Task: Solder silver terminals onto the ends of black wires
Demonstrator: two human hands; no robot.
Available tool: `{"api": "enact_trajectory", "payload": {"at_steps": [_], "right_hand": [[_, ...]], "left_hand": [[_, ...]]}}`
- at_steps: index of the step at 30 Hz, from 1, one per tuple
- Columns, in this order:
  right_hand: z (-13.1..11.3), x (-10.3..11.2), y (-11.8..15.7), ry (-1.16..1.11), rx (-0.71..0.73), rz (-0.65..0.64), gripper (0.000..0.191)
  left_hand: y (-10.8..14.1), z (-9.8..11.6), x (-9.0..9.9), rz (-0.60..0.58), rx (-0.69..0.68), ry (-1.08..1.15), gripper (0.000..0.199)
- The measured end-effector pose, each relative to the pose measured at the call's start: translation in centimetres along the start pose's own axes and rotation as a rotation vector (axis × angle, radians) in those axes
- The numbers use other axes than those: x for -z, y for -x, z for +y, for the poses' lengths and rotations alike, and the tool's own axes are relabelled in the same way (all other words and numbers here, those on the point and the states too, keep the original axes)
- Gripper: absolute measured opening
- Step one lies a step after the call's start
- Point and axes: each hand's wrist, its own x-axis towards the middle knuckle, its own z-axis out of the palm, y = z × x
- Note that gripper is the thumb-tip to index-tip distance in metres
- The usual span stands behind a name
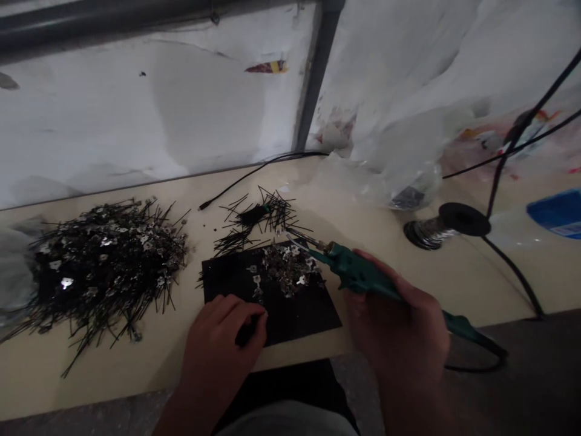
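My right hand (403,333) is wrapped around the handle of a green soldering gun (363,272). Its metal tip points left, over the far edge of a black mat (313,321). My left hand (222,339) rests at the mat's near left corner, thumb and fingers pinched together; what they hold, if anything, is too dark to make out. Just beyond those fingers, several small metal terminals (257,284) lie in a short row on the mat. A heap of loose metal terminals (290,269) sits beside them, below the gun's tip. Short black wires (254,215) lie scattered behind the mat.
At left spreads a large pile of black wires with metal terminals (109,260). A solder spool (431,233) lies at right, near a clear plastic bag (390,175) and a blue object (556,215). A thin black cable (254,172) runs along the wall; thicker cords hang at right.
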Motion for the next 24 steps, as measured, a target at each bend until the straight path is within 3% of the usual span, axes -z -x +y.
{"api": "enact_trajectory", "payload": {"at_steps": [9,18,24], "right_hand": [[-0.5,-0.6,0.2,0.027,-0.042,0.026,0.043],[-0.1,-0.1,0.1,0.058,0.003,-0.027,0.032],[0.0,0.5,-0.2,0.048,0.022,-0.078,0.035]], "left_hand": [[0.2,0.0,0.1,-0.011,0.018,0.013,0.014],[0.0,0.0,0.1,-0.004,0.003,0.025,0.014],[-1.8,0.0,1.1,0.048,0.094,0.005,0.009]]}}
